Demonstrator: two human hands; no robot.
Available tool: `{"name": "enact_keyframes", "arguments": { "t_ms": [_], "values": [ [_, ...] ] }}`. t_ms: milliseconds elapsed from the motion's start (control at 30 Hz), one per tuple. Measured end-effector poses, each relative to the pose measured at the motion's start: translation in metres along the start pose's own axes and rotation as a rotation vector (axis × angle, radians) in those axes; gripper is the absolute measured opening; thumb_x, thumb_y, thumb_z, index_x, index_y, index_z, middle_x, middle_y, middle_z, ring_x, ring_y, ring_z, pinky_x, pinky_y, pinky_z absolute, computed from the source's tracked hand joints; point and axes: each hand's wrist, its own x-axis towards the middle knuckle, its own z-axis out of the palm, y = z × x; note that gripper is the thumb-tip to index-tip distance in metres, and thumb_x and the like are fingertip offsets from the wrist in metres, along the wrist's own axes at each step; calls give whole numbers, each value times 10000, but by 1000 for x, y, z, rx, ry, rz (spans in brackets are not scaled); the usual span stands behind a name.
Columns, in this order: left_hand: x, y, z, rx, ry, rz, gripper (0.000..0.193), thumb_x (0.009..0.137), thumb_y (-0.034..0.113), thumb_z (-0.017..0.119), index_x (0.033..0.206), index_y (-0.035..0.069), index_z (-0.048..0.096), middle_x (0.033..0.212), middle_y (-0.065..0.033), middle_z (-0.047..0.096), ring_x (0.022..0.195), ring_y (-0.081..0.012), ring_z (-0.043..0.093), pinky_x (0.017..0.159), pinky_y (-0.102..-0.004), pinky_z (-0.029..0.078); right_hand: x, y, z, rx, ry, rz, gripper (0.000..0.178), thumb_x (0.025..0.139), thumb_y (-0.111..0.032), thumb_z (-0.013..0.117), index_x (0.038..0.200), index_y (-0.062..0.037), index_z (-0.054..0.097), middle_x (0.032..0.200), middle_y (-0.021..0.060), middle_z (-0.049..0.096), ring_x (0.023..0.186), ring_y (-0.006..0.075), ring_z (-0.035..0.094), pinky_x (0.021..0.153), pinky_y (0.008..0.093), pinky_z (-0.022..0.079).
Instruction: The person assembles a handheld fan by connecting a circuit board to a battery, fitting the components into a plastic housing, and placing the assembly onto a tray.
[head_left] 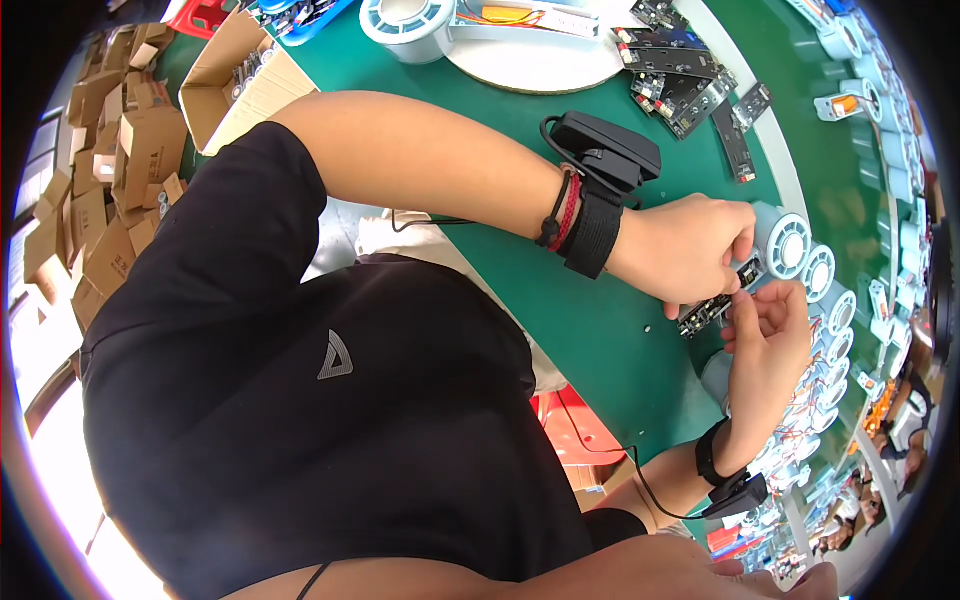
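A narrow black circuit board (703, 316) with small light-coloured parts is held between my two hands over the green table. My left hand (685, 245) has its fingers bent down onto the board's far end, and they look closed on it. Beside it, my right hand (768, 335) pinches the board's edge between thumb and fingers. The fingers partly cover the board, so its far end is hard to see. Right behind my hands stands a light blue round fan housing (782, 242). A similar light blue part (716, 378) is partly hidden by my right hand.
Many light blue fan housings (838, 310) line the table's right side. Loose black circuit boards (690, 90) lie in a pile at the top. A fan unit with a handle (405, 30) rests by a white round disc (540, 75). Cardboard boxes (150, 150) stand at left.
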Motion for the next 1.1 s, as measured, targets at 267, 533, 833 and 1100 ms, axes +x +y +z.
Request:
{"name": "enact_keyframes", "arguments": {
  "t_ms": [267,533,833,1100],
  "values": [
    [5,-1,-11,91,-91,-18,216,978,97,620,1011,-81,501,754,-158,668,571,-195,686,469,-327,565,1,1,-2,26,16,-14,130,985,-93,663,984,-14,559,711,30,641,591,69,587,506,224,448],
    [8,8,-8,61,-63,-40,218,980,102,615,1023,-76,497,740,-166,681,551,-204,690,477,-325,572,6,4,-3,43,-7,29,112,1008,-99,630,989,-10,564,702,27,636,585,69,576,502,227,451],
    [12,6,-3,-143,-98,-218,208,975,78,600,1029,-84,482,663,-144,660,520,-208,679,442,-341,562,8,10,-4,59,-35,22,137,1038,-142,600,979,-26,557,688,18,613,545,67,533,487,222,415],
    [11,10,-4,174,-111,5,225,942,87,633,1022,-75,499,755,-223,663,519,-238,683,433,-354,515,8,9,-7,106,-50,43,102,1031,-90,586,972,-13,555,710,20,621,578,61,556,495,214,438]
  ]
}}
